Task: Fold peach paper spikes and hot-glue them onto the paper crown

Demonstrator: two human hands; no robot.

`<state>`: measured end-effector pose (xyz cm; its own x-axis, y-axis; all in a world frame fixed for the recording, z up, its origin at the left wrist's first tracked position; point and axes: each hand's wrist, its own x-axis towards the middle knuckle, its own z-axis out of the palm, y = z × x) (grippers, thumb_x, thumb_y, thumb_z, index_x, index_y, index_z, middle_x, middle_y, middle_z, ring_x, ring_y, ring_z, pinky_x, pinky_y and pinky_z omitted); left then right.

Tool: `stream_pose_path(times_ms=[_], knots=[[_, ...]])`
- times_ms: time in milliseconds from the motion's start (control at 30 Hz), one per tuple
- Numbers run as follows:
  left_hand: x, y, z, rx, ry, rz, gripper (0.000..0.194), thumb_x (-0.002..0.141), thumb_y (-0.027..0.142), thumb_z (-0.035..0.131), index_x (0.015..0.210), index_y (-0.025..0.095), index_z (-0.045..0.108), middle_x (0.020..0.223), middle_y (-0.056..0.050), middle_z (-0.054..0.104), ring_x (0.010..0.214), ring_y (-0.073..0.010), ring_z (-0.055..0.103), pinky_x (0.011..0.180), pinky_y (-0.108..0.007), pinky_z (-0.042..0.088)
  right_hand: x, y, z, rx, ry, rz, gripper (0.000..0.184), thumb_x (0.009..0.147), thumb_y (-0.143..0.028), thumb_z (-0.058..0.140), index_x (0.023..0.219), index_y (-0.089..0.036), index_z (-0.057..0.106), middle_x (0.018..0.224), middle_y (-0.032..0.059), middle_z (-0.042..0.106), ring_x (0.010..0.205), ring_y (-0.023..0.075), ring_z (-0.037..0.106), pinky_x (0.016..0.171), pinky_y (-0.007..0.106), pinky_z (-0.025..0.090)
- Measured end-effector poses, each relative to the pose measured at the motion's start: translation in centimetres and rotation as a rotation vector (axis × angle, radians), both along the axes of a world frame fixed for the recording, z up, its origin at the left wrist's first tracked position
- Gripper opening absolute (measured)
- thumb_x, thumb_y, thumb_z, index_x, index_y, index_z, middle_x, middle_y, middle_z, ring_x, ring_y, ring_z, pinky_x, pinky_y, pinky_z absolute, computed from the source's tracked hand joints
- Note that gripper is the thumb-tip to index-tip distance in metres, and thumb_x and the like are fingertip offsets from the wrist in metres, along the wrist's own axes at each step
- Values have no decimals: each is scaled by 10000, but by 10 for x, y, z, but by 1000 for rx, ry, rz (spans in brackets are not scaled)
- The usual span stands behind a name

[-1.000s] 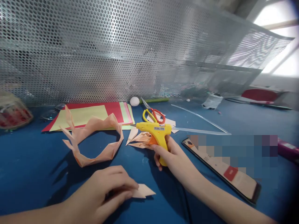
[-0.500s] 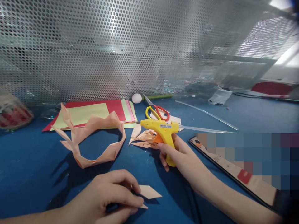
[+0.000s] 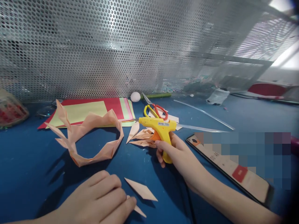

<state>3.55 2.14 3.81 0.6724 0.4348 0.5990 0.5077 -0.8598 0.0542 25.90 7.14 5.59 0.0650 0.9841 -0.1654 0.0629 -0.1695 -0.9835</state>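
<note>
My right hand (image 3: 177, 154) grips the handle of a yellow glue gun (image 3: 160, 129) with an orange trigger, its nozzle pointing left over a few folded peach paper pieces (image 3: 141, 137). My left hand (image 3: 100, 200) rests low on the blue table with its fingers curled over a folded peach paper unit (image 3: 140, 189), whose pointed flaps stick out to the right of the fingertips. An open ring of joined peach paper units (image 3: 93, 137) lies further back on the left.
Coloured paper sheets (image 3: 93, 110) lie behind the ring. Yellow-and-red scissors (image 3: 155, 110), a white ball (image 3: 135, 96) and clear glue sticks (image 3: 203, 113) sit by a perforated metal screen (image 3: 140, 46). A phone (image 3: 231, 168) lies at right, a plastic bag (image 3: 10, 110) far left.
My left hand has slid down and left on the paper unit, so more of its points show. The glue gun has stayed almost in place; the view shifted slightly.
</note>
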Motion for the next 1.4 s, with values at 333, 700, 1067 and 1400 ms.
stream_pose_path(times_ms=[333, 700, 1067, 1400], knots=[[0, 14, 8, -865, -154, -90, 175, 961, 220, 526, 893, 271, 679, 819, 51, 701, 706, -83, 659, 655, -123, 496, 5, 2, 3, 59, -9, -113, 405, 756, -574, 700, 816, -247, 469, 578, -80, 520, 487, 120, 495, 541, 276, 402], [-4, 16, 10, -654, 93, 43, 607, 947, 286, 590, 1512, 377, 385, 1484, -4, 558, 1327, -258, 522, 1106, -421, 471, 8, 1, 1, 69, -40, -117, 361, 797, -535, 657, 749, -246, 446, 616, -80, 498, 502, 101, 505, 552, 272, 402], [-8, 2, -2, -295, 189, 235, 475, 974, 350, 490, 1448, 325, 463, 1411, 58, 620, 1303, -217, 547, 1102, -367, 465, 39, 20, 10, 29, -418, -90, 483, 687, -626, 709, 540, -252, 442, 513, -20, 484, 476, 138, 455, 451, 285, 351], [-13, 2, -10, -123, 294, 275, 453, 986, 323, 386, 1427, 333, 491, 1556, 132, 434, 1376, -194, 493, 1111, -393, 455, 58, 20, 24, 31, -661, 307, 210, 597, -403, 633, 612, -239, 502, 535, -59, 456, 491, 110, 391, 451, 255, 318]])
